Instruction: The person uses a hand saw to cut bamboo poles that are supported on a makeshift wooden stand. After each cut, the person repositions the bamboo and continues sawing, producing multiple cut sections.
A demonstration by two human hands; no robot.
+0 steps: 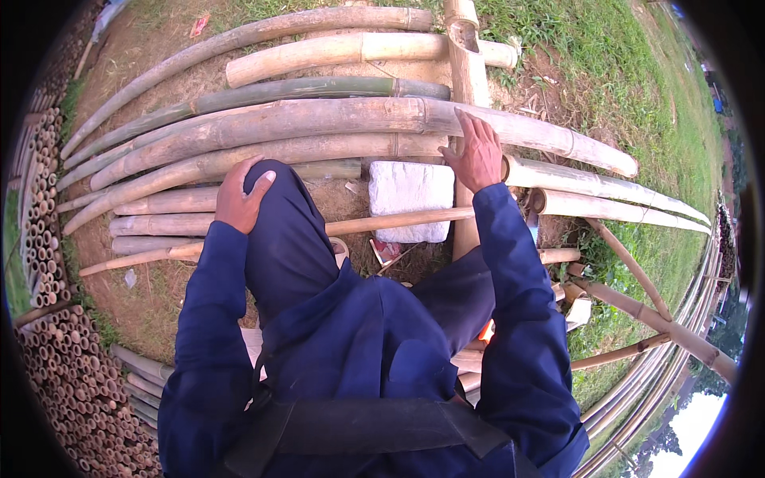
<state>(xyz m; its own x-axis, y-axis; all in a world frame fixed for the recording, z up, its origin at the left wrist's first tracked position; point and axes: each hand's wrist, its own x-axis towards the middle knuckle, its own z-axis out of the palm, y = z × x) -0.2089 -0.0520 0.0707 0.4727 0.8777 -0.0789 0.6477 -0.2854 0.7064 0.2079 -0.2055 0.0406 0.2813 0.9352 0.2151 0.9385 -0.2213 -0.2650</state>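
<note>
While left grip (243,195) is resting spread on 1 knee (282,203), spread right grip (476,153) is touching 1 bamboo pole (343,118)!

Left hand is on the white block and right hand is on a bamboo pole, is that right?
No, the left hand is on the person's bent knee, not the white block, as the head view shows; the right hand is on a bamboo pole.

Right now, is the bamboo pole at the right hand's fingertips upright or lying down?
Lying down: the bamboo pole stretches sideways alongside other poles.
</note>
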